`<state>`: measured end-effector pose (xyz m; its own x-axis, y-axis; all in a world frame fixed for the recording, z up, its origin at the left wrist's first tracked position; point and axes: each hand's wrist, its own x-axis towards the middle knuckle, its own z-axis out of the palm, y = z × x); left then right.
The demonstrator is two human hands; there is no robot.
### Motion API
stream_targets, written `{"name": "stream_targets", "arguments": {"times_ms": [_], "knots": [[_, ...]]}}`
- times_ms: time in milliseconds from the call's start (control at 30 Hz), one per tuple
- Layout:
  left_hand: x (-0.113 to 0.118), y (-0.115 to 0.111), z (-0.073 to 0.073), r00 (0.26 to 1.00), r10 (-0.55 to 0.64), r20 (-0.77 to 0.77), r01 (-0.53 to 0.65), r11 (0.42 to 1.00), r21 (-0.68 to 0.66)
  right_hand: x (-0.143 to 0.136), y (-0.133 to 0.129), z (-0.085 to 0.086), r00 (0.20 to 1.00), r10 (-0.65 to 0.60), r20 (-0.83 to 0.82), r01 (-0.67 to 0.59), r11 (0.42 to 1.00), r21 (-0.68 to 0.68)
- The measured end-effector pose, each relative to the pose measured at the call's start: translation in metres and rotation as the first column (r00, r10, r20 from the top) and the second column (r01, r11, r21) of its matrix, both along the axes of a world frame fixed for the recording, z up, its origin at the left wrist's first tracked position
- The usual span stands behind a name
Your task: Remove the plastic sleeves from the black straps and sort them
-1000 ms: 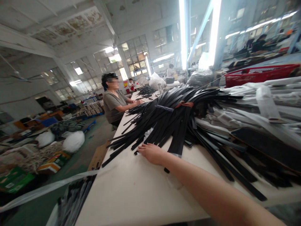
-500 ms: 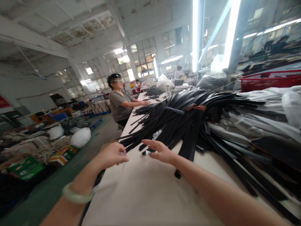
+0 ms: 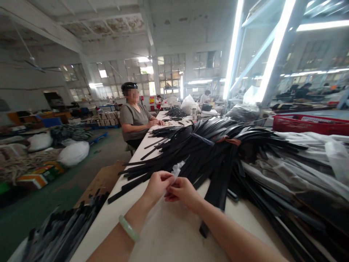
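My left hand (image 3: 158, 185) and my right hand (image 3: 184, 192) meet above the pale tabletop (image 3: 169, 233), fingertips pinched close together. A crumpled, translucent white strip (image 3: 178, 168) sticks up from between them; it looks like thin plastic or paper, and its lower end is hidden by my fingers. Just beyond my hands lies a large heap of long flat black strips (image 3: 188, 153), their ends pointing toward the left edge of the table. A blue tie (image 3: 202, 139) and a brown tie (image 3: 229, 141) lie across the heap.
A co-worker (image 3: 135, 116) sits at the table's far left side, hands on the tabletop. White wrapped material (image 3: 308, 156) and a red crate (image 3: 311, 124) lie to the right. Below the left edge stand more black strips (image 3: 68, 225) beside a cardboard piece (image 3: 100, 180).
My hands have come together from apart, and the fingers have closed around the white strip. The view has turned, showing more floor at the lower left.
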<state>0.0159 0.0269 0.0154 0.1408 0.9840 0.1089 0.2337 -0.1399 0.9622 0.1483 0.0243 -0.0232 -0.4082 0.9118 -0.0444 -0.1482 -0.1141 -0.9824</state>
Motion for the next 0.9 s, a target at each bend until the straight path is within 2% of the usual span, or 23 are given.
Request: {"name": "stream_targets", "arguments": {"times_ms": [100, 233, 467, 567, 667, 800, 900], "knots": [[0.002, 0.002, -0.004, 0.999, 0.023, 0.042, -0.023, 1.000, -0.002, 0.000, -0.005, 0.004, 0.999, 0.040, 0.027, -0.040, 0.999, -0.001], [0.002, 0.004, -0.006, 0.991, 0.048, 0.121, -0.049, 0.999, 0.010, 0.003, -0.005, 0.010, 0.998, 0.023, 0.058, -0.024, 1.000, 0.016], [0.002, 0.001, 0.005, 0.941, 0.058, 0.332, -0.041, 0.997, -0.057, 0.009, -0.002, 0.009, 0.996, 0.017, 0.087, -0.024, 0.997, 0.075], [0.000, 0.001, 0.008, 0.928, 0.054, 0.369, -0.021, 0.996, -0.091, 0.009, -0.002, 0.005, 0.994, 0.053, 0.097, -0.063, 0.993, 0.104], [-0.002, 0.003, 0.007, 0.923, 0.079, 0.377, -0.049, 0.995, -0.089, 0.008, -0.002, 0.005, 0.992, 0.072, 0.103, -0.085, 0.987, 0.138], [-0.002, 0.005, 0.005, 0.933, 0.092, 0.347, -0.081, 0.996, -0.048, 0.004, -0.005, 0.010, 0.995, -0.036, 0.089, 0.016, 0.977, 0.210], [0.001, 0.003, 0.005, 0.945, 0.093, 0.314, -0.086, 0.996, -0.035, 0.002, -0.005, 0.011, 0.984, -0.121, 0.133, 0.090, 0.972, 0.217]]}}
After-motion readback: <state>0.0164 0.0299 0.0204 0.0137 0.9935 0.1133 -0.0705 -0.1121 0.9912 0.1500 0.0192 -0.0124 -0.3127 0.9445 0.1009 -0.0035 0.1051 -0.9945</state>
